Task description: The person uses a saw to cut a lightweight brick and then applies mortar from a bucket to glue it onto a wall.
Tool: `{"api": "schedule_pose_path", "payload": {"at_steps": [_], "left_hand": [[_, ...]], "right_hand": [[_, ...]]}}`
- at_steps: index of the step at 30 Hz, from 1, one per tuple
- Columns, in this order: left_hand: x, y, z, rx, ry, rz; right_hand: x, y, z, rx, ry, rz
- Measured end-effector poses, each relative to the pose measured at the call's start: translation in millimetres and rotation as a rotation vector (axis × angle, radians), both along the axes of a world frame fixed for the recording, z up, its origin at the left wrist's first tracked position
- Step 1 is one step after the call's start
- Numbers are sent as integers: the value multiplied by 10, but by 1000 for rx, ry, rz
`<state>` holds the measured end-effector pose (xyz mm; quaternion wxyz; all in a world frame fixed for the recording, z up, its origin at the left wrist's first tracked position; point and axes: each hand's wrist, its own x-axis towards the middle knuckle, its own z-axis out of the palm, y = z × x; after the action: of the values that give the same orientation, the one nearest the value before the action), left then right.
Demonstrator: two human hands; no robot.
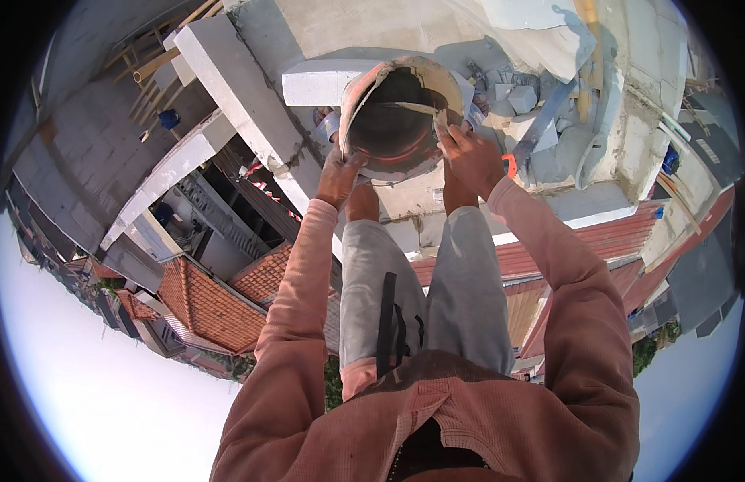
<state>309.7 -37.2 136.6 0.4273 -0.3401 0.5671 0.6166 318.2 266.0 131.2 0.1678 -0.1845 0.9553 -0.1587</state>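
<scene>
A round, mortar-stained bucket (437, 74) stands tilted in front of me, between my feet, its dark inside facing up. My left hand (339, 180) is closed on the left side of its rim. At the right side of the rim, my right hand (474, 161) is closed too, with the thumb reaching over the inner edge. A thin pale strip (409, 106) runs across the bucket's mouth toward the right fingers; whether it is a handle or a loose piece, I cannot tell. The bucket hides parts of both feet.
A white block (308, 83) lies behind the bucket's left side. Broken grey chunks (523, 99) and an orange tool handle (510, 166) are at right. Left of a pale concrete beam (240, 100), a deep drop opens above orange tiled roofs (200, 301). Red metal roofing (581, 281) lies below.
</scene>
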Motion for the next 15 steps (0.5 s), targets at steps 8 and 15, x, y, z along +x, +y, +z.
{"api": "schedule_pose_path", "payload": {"at_steps": [8, 15], "left_hand": [[-22, -186, 448, -247, 192, -39], [-97, -451, 864, -302, 571, 79]], "right_hand": [[-805, -340, 612, 94, -34, 180], [-1497, -1036, 628, 96, -240, 357]]}}
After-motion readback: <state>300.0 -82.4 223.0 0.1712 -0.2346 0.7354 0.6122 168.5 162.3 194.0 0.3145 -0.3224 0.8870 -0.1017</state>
